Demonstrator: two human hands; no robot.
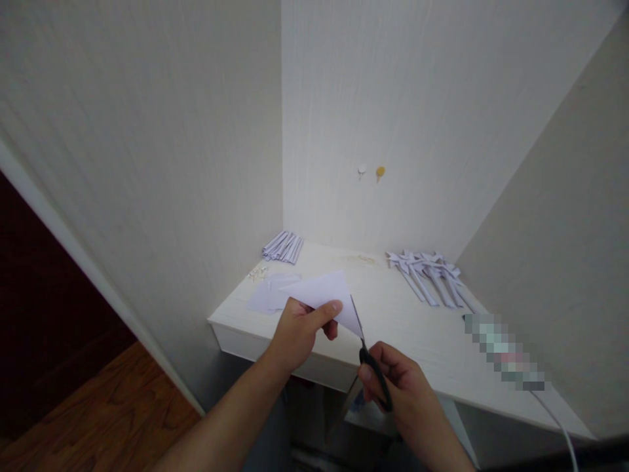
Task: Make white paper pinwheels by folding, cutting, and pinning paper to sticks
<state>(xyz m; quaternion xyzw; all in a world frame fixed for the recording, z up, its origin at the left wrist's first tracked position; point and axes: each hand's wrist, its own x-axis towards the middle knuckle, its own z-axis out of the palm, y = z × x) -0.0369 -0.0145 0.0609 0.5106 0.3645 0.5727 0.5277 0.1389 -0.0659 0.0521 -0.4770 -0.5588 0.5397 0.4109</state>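
My left hand (307,328) pinches a white sheet of paper (327,288) between thumb and fingers, holding it over the front of the white desk. The paper looks folded into a triangle, one corner pointing up. In my right hand (400,380) is a pair of black-handled scissors (376,377), with fingers in the loops. The blades run along the paper's right edge, close against it; whether they are cutting in cannot be made out. Several flat white paper squares (268,294) lie on the desk behind and left of my left hand.
Rolled paper sticks (284,248) lie in the back left corner, with small light bits (258,273) nearby. Paper pinwheels (427,272) on sticks are piled at the back right. A blurred-out device (506,354) with a white cable (560,419) lies at the right edge. Walls enclose the desk (388,328).
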